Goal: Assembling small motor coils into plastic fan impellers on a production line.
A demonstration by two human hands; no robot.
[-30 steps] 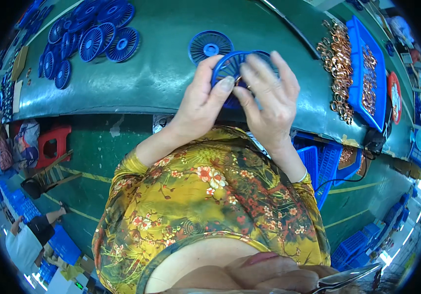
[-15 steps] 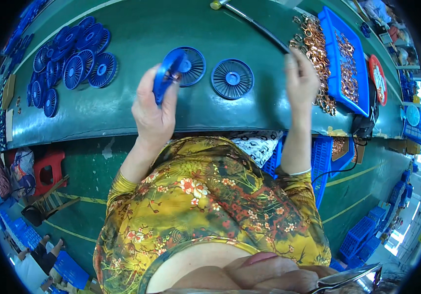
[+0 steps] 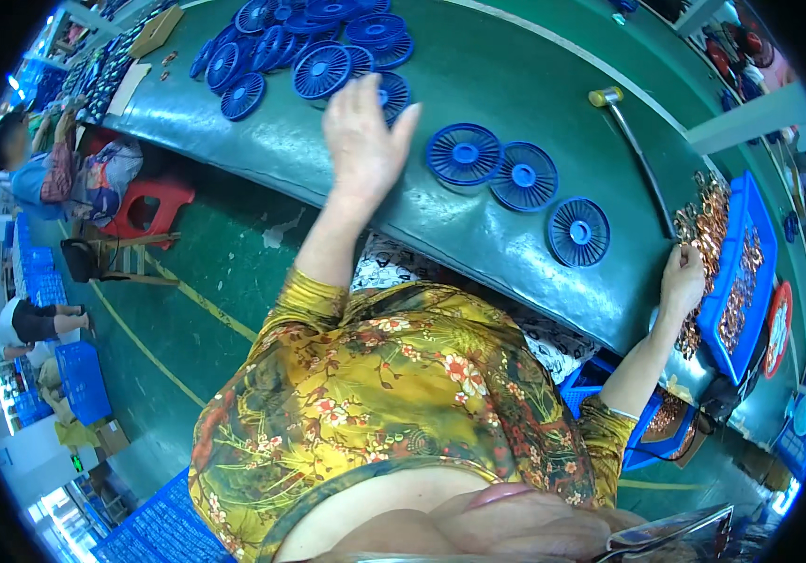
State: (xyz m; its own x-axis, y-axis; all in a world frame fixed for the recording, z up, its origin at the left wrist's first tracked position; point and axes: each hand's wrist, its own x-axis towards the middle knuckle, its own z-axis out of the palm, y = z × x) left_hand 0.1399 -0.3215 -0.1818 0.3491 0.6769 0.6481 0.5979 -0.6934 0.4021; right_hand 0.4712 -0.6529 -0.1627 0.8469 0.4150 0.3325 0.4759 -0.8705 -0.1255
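Note:
My left hand [image 3: 363, 141] reaches over the near edge of a heap of blue round spoked grilles [image 3: 322, 71]. Its fingers are stretched out and the thumb stands apart; the fingertips cover part of one grille [image 3: 393, 94]. At the right, my right hand [image 3: 683, 280] has its fingers curled together at the edge of a pile of copper-coloured metal rings or clips [image 3: 711, 223]. What those fingers hold, if anything, is hidden. Between my hands lie three more blue grilles, the left one [image 3: 465, 155] touching the middle one [image 3: 525, 176], the right one [image 3: 579, 232] apart.
A hammer [image 3: 637, 150] with a yellowish head lies on the green table [image 3: 497, 84], handle end close to my right hand. Beyond the copper pile stand a blue tray [image 3: 746, 202] of copper pieces and a red round tray [image 3: 778, 328]. A red stool [image 3: 151, 208] and another person are at left.
My left hand has let go of the blue grille, which now lies with the other two, and has moved left to the heap. My right hand has moved to the copper pieces. The view has turned.

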